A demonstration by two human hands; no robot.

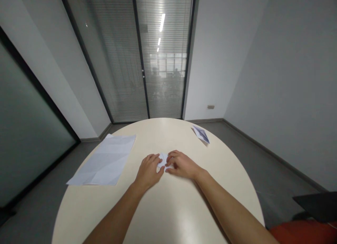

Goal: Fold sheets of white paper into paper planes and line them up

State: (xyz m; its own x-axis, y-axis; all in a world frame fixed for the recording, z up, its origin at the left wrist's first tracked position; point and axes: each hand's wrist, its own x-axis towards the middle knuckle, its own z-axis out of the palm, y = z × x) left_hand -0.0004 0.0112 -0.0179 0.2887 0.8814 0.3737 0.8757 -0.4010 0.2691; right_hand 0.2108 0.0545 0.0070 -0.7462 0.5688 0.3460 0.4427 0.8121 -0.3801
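A small piece of folded white paper (163, 159) lies on the table between my two hands, which partly cover it. My left hand (150, 169) rests on its left side, fingers bent over the paper and thumb at its near edge. From the right, my right hand (181, 164) has its fingers curled and its thumb and fingertips closed on the paper's right part. The exact folds are too small and too covered to make out.
The round cream table (168, 209) fills the foreground. A large creased white sheet (107, 159) lies at its left edge, partly overhanging. Another folded paper piece (201, 134) sits at the back right. Beside the table at lower right are a red seat (305, 232) and a dark object (318, 204).
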